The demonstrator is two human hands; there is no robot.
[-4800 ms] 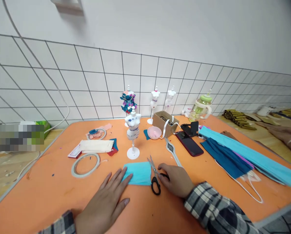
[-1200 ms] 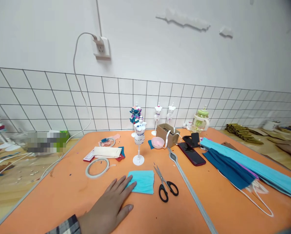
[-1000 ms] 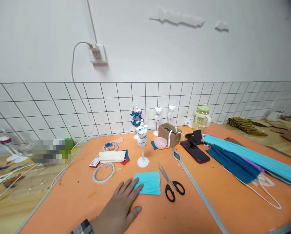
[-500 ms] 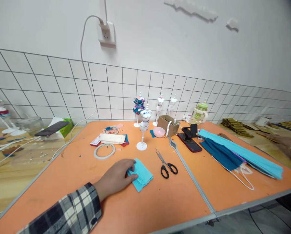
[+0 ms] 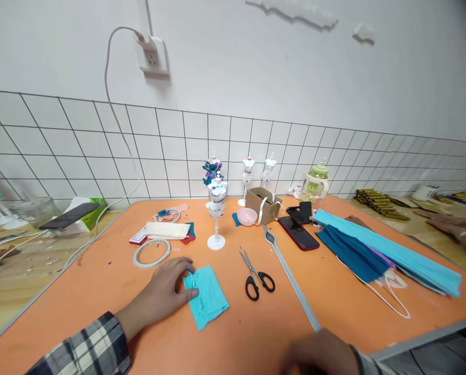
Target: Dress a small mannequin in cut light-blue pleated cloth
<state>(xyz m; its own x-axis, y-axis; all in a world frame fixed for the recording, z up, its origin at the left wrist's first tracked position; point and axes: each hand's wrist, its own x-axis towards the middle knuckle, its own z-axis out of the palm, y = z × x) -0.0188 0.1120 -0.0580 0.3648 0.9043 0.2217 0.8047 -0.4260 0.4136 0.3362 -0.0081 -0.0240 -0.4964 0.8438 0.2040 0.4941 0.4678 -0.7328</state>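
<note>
My left hand (image 5: 166,289) pinches the left edge of a folded piece of light blue cloth (image 5: 209,297), which lies turned at an angle on the orange tabletop (image 5: 170,344). My right hand (image 5: 320,354) is low at the front edge of the view, smeared by motion, its fingers not readable. Between the hands lie black-handled scissors (image 5: 257,276), blades slightly apart and pointing away from me. Just beyond the cloth stands a small white dress-form mannequin (image 5: 217,200) on a round base, its torso wound with patterned bands.
Left of the mannequin are a tape roll (image 5: 152,253) and a folded cream cloth (image 5: 166,230). Behind stand a pink bowl (image 5: 247,216) and cardboard box (image 5: 269,211). To the right lie a phone (image 5: 299,233), blue fabric strips (image 5: 392,255) and another person's hand (image 5: 459,232).
My left hand went from lying flat on the light blue cloth to gripping its edge, and the cloth has turned. My right hand let go of the scissors, left the view and is back, blurred.
</note>
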